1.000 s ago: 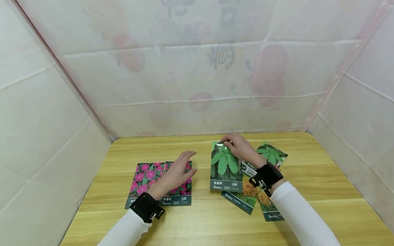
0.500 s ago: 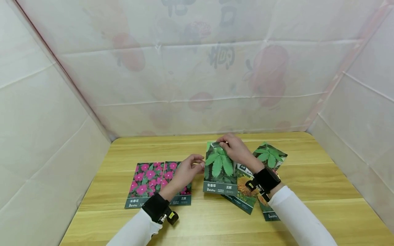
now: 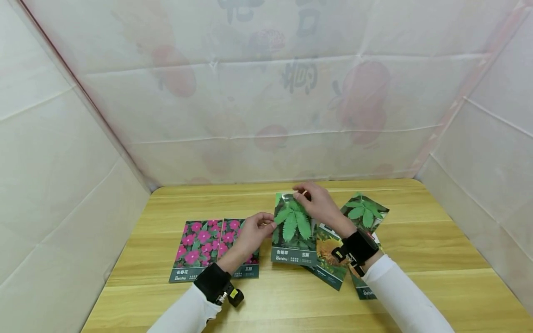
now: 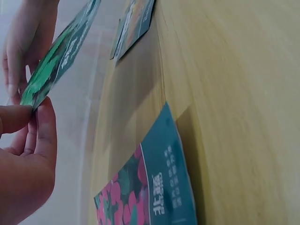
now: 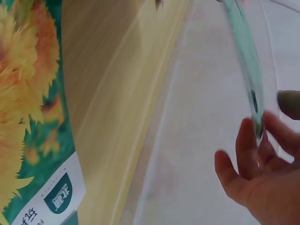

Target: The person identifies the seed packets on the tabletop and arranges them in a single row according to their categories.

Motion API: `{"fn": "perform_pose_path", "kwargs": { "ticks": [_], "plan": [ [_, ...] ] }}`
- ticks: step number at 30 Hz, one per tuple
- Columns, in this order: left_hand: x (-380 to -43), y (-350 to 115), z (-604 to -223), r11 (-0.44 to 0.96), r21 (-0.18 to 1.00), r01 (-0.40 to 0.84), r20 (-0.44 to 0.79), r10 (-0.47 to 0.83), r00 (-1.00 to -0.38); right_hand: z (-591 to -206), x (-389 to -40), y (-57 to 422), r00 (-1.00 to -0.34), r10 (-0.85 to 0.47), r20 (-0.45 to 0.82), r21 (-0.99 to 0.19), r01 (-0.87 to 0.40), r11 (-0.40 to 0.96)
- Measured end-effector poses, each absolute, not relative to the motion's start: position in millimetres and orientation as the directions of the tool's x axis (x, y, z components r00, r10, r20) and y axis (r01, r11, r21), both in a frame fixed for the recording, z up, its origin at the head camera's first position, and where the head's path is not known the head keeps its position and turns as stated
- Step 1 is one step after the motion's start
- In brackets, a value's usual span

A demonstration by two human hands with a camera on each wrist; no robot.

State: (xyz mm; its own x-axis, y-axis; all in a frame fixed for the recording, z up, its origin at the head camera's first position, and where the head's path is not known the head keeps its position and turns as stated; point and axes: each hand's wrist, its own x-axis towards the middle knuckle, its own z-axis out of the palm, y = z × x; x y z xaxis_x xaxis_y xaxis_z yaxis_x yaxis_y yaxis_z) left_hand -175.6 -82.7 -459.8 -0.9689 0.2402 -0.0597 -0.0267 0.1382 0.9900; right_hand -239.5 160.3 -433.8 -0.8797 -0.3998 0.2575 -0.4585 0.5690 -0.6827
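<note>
A seed packet point(image 3: 293, 231) with green leaves on its front is held up between both hands. My left hand point(image 3: 254, 233) pinches its left edge between thumb and fingers; the left wrist view shows this grip on the packet's corner point(image 4: 35, 101). At the top edge, my right hand point(image 3: 319, 204) grips the same packet, seen edge-on in the right wrist view point(image 5: 248, 65). Under it and to its right lies a packet with orange flowers point(image 3: 331, 254). Partly behind my left forearm, a pink-flower packet point(image 3: 228, 233) lies beside another pink-flower packet point(image 3: 197, 247).
Another green-leaf packet point(image 3: 363, 212) lies at an angle on the right, above a partly covered packet point(image 3: 364, 286) below my right wrist. The wooden table point(image 3: 275, 305) ends at a pale printed cloth wall point(image 3: 233, 157) at the back, with cloth at both sides.
My right hand has drawn the green-leaf packet slightly left. My left hand has moved right from over the pink-flower packets and taken hold of its left edge.
</note>
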Motion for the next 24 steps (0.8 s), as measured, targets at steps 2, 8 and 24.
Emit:
{"fn": "perform_pose_path", "kwargs": {
  "ticks": [2,8,24],
  "plan": [
    [-176,-84,-460,0.132,0.991,-0.037,-0.066,0.218,-0.974,-465,-259,170,-0.885,-0.368,0.287,-0.67,-0.46,0.583],
    [-176,-92,-461,0.089,0.995,-0.052,-0.066,0.157,-0.985,-540,-293,200,-0.934,-0.228,0.276,-0.682,-0.357,0.639],
    [-174,-100,-461,0.083,0.994,-0.076,-0.085,0.12,-0.989,-444,-206,168,-0.965,-0.263,-0.005,-0.906,-0.107,0.41]
  ]
}}
